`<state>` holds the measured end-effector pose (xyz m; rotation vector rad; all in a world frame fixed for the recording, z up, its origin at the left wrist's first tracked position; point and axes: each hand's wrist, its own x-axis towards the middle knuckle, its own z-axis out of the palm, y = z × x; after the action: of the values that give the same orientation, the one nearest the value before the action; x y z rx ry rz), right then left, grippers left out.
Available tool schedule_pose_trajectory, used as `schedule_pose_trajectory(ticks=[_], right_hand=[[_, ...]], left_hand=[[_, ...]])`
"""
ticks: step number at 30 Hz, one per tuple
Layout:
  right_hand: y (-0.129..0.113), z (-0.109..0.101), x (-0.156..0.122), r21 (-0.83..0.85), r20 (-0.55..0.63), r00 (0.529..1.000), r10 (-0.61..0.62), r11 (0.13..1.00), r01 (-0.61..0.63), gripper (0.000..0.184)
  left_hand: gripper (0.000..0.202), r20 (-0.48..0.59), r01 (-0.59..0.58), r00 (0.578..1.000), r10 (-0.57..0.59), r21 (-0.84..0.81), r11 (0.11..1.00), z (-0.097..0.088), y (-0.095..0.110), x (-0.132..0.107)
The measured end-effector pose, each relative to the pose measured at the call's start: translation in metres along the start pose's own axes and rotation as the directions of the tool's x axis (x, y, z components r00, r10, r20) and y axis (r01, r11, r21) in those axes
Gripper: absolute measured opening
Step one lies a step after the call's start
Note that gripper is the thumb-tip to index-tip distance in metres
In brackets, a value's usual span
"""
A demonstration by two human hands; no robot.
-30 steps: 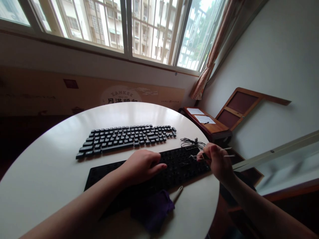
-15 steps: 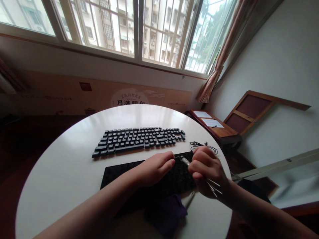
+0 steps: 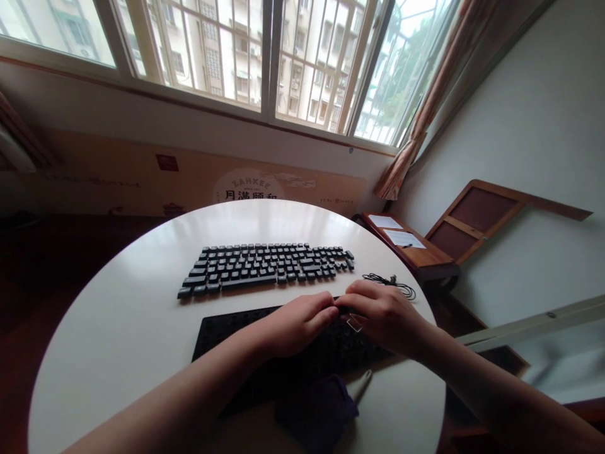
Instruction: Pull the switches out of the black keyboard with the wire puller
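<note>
A black keyboard base [image 3: 227,328] without its keycaps lies on the table in front of me. My left hand [image 3: 302,321] rests over its middle, thumb and fingers pinched together near the far edge; what they hold, if anything, is hidden. Against those fingertips press the fingers of my right hand [image 3: 382,312], curled over the base's right part. Out from under the right hand pokes the thin wire loop of a keycap puller [image 3: 354,323]; the rest of it is covered. Behind the base, removed dark keycaps [image 3: 265,265] stand arranged in keyboard rows.
A coiled black cable [image 3: 401,289] lies at the right rear of the round white table [image 3: 118,315]. Near me are a dark purple cloth [image 3: 316,410] and a brush-like handle [image 3: 363,384]. A wooden chair [image 3: 437,255] with papers stands beyond the right edge.
My right hand has moved left and turned over, so its fingers meet my left hand. The puller's wires, which stuck out below the fist, now show only as a small loop.
</note>
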<state>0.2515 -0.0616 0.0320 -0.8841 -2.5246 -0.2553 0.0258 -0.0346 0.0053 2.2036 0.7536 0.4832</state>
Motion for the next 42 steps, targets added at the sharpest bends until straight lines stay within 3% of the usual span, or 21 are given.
schedule_pose_trajectory(ticks=[3,6,9,11,16,20,24,35,42], right_hand=[[0.03,0.005,-0.002,0.066,0.088,0.983,0.159,0.984,-0.165,0.018],[0.077,0.02,-0.004,0.034,0.169,0.928,0.331,0.939,-0.341,0.018],[0.112,0.039,-0.005,-0.016,0.297,0.874,0.384,0.917,-0.398,0.019],[0.121,0.049,-0.004,-0.026,0.356,0.848,0.392,0.912,-0.41,0.02],[0.115,0.054,0.003,-0.017,0.332,0.825,0.458,0.877,-0.48,0.025],[0.114,0.055,0.009,-0.041,0.298,0.86,0.414,0.906,-0.421,0.009],[0.116,0.055,0.013,-0.09,0.288,0.869,0.402,0.915,-0.393,0.006],[0.116,0.057,0.015,-0.113,0.199,0.903,0.38,0.925,-0.364,0.019],[0.116,0.062,0.017,-0.119,0.246,0.905,0.348,0.937,-0.328,0.014]], left_hand=[[0.036,-0.013,0.06,0.998,-0.06,0.019,0.998,0.0,0.003,0.0],[0.035,0.025,0.088,0.996,-0.09,0.06,0.994,-0.001,0.007,-0.001],[0.036,0.065,0.08,0.994,-0.085,0.083,0.993,-0.003,0.009,-0.002],[0.038,0.076,0.074,0.994,-0.08,0.084,0.994,-0.003,0.009,-0.002],[0.04,0.096,0.066,0.993,-0.075,0.092,0.994,-0.005,0.01,-0.003],[0.04,0.109,0.055,0.992,-0.065,0.093,0.994,-0.006,0.011,-0.003],[0.04,0.112,0.039,0.992,-0.05,0.097,0.994,-0.005,0.01,-0.003],[0.04,0.12,0.033,0.992,-0.044,0.09,0.995,-0.005,0.009,-0.002],[0.038,0.122,0.039,0.991,-0.051,0.095,0.995,-0.006,0.009,-0.002]])
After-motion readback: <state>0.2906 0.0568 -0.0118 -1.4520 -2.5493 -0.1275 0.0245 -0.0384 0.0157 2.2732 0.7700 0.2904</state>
